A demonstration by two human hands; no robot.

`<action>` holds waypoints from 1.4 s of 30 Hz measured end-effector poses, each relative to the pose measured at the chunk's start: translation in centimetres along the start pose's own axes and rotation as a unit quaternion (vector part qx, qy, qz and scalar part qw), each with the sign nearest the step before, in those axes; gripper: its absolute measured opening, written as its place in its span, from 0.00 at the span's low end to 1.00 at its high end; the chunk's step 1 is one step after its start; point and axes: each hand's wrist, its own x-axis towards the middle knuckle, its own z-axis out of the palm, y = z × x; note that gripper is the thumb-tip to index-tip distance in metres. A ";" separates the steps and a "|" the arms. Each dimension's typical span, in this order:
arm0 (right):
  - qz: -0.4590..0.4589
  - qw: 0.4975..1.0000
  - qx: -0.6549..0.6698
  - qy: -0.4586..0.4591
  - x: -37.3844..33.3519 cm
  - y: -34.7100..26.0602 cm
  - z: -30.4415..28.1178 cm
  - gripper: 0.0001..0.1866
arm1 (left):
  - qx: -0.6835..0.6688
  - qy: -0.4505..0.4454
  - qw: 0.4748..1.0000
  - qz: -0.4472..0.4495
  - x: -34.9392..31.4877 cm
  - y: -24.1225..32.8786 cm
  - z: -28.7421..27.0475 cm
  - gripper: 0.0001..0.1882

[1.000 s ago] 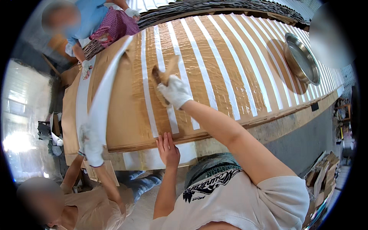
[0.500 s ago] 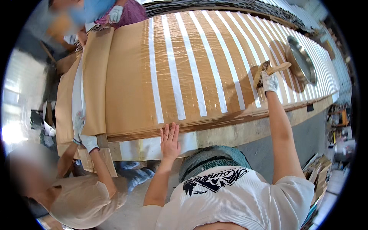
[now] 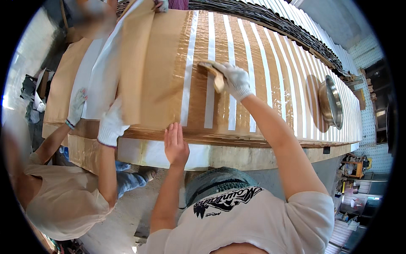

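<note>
We had the fingers (image 3: 230, 70) of our gloved right hand (image 3: 236, 79) closed around a wooden-handled brush (image 3: 218, 81), held over a striped brown surface (image 3: 220, 106), its handle pointing down and its dark head partly hidden by blur, just left of those fingers. We could not tell whether the head touched the surface beneath it. White stripes (image 3: 209, 101) ran lengthwise under and to both sides of the gripping fingers, with glossy brown bands between them. Our bare left hand (image 3: 176, 148) held nothing; its fingers were straight, close together and laid at the near edge of the stacked sheets (image 3: 249, 136), below and to the left of the brush. Under that edge, to the right of the left fingers, we saw the pale counter (image 3: 253, 157). Well to the right of the brush-holding fingers sat a round metal basin (image 3: 332, 103) on the striped surface. Left of our left fingers, a co-worker's gloved hand (image 3: 112, 122) was by the lower corner of a raised brown sheet (image 3: 135, 72); beyond our fingers, at the far edge, we saw another gloved hand (image 3: 160, 5).
</note>
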 end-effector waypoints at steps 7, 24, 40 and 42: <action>-0.213 0.970 0.077 0.088 -12.9 2.9 2.8 0.24 | -0.035 -0.006 0.999 -0.021 -0.6 0.3 0.0 0.34; 0.245 0.860 0.445 0.042 -11.1 0.5 5.0 0.30 | 0.056 -0.010 0.998 0.019 0.4 4.0 1.6 0.25; 0.420 0.803 0.387 0.174 -24.6 27.3 5.7 0.25 | -0.020 -0.053 0.995 0.084 -1.7 13.6 2.5 0.34; 0.334 0.823 0.434 0.153 -22.5 24.2 6.2 0.30 | -0.052 -0.096 0.987 0.121 -1.0 19.0 3.5 0.33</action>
